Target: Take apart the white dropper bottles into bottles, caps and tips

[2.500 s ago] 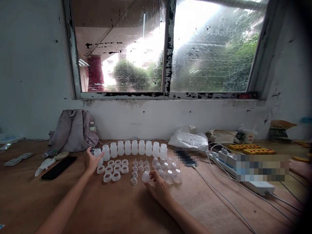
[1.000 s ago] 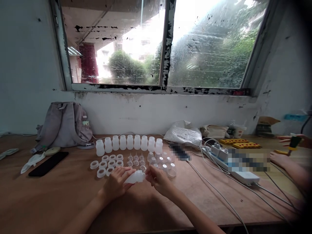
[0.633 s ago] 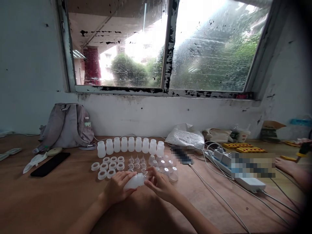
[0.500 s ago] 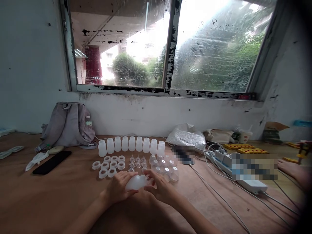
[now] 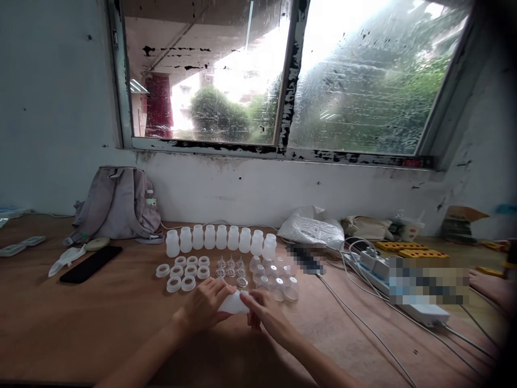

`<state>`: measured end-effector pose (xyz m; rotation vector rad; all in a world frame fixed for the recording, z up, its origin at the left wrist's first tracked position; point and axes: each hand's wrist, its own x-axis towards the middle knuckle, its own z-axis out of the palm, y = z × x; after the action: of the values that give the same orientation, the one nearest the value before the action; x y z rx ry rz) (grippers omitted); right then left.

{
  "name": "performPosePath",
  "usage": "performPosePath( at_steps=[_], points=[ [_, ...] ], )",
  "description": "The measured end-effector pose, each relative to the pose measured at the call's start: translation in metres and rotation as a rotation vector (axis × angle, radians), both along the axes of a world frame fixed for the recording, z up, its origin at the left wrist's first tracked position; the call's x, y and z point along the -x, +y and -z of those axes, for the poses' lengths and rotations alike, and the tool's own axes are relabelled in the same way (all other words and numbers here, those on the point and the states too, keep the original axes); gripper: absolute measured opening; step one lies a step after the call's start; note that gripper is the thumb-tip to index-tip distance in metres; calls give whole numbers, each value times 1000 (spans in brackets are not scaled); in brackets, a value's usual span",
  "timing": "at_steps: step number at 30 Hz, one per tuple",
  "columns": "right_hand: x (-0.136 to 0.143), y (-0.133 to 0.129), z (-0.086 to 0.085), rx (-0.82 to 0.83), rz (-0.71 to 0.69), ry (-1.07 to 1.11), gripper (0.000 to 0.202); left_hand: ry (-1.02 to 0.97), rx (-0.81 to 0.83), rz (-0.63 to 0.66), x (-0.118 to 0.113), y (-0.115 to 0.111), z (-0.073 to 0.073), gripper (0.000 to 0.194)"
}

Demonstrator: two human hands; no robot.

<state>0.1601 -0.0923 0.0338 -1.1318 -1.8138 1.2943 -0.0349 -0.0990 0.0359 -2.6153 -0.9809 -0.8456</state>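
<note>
A translucent white baby bottle (image 5: 232, 303) lies on its side between my hands, low over the front of the table. My left hand (image 5: 205, 306) wraps its left part, the fingers over the top. My right hand (image 5: 264, 311) is closed round its right end, so the neck is hidden. I cannot tell whether a small part sits under those fingers. Beyond my hands stand white ring collars (image 5: 188, 283) on the left, clear teats (image 5: 230, 264) in the middle and clear dome caps (image 5: 277, 288) on the right. Behind them runs a row of upright bottles (image 5: 209, 237).
A black phone (image 5: 91, 264) and a grey backpack (image 5: 121, 207) are on the left. To the right lie a silvery plastic bag (image 5: 313, 229), a white power strip (image 5: 424, 312) with cables, and yellow trays (image 5: 404, 247). Another person's hand (image 5: 487, 285) shows at the far right.
My right hand has closed from a loose, spread hold to a tight grip on the bottle's right end. The bottle and both hands have shifted slightly right; the view has moved a little too.
</note>
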Motion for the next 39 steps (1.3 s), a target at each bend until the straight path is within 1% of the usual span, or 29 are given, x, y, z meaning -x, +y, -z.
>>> performPosePath(
  at_steps=[1,3,4,5,6,7,10,11,12,14,16,18,20,22,23,24,26,27,28,29,31,33,35,37,39],
  points=[
    [2,2,0,78,11,-4,51,41,-25,4,-1,1,-1,38],
    [3,7,-1,171,19,-57,57,82,-38,17,-4,3,-3,38],
    [1,8,-2,185,12,-100,59,73,-29,18,-6,3,-4,38],
    [-1,8,-5,160,5,-144,60,47,-9,20,-7,2,-5,39],
    [-3,8,-7,83,2,-181,59,6,26,21,-8,1,-6,39],
    [-6,7,-10,-40,5,-214,56,-46,75,24,-9,0,-7,40],
    [-13,0,-16,-496,22,-268,39,-212,261,58,-10,-4,-8,43],
    [-14,-2,-17,-589,25,-275,35,-247,302,72,-11,-5,-7,44],
    [-14,-4,-17,-626,30,-277,33,-268,311,75,-11,-6,-5,45],
    [-11,-5,-14,-588,62,-255,34,-257,234,60,-12,-6,0,44],
    [-6,-5,-10,-476,104,-212,38,-204,103,27,-12,-6,5,42],
    [-2,-4,-8,-357,124,-179,40,-139,6,10,-12,-5,8,42],
    [-1,0,-11,-274,83,-188,43,-91,-37,-5,-11,-5,9,43],
    [-6,7,-18,-238,-7,-240,45,-93,-42,-27,-9,-5,7,44],
    [-10,12,-23,-254,-35,-273,46,-118,-28,-42,-8,-5,6,45],
    [-15,18,-28,-298,-21,-309,47,-153,-5,-55,-7,-4,5,46],
    [-26,30,-35,-492,150,-402,43,-233,59,-69,-5,-3,3,48],
    [-31,36,-36,-565,243,-476,41,-265,91,-72,-3,-3,3,48],
    [-35,41,-36,-598,310,-552,38,-290,122,-73,-2,-2,3,48],
    [-39,45,-33,-606,343,-619,36,-311,149,-69,0,-2,4,48],
    [-42,52,-24,-589,355,-696,35,-354,208,-59,3,-1,5,48],
    [-42,55,-13,-565,341,-723,32,-390,288,-32,5,-1,5,47],
    [-42,56,-5,-535,323,-729,27,-420,372,1,5,-1,5,45],
    [-43,55,-4,-520,315,-699,22,-446,438,16,5,-1,4,42],
    [-45,52,-12,-529,320,-590,22,-473,483,18,4,-2,3,40]
  ],
)
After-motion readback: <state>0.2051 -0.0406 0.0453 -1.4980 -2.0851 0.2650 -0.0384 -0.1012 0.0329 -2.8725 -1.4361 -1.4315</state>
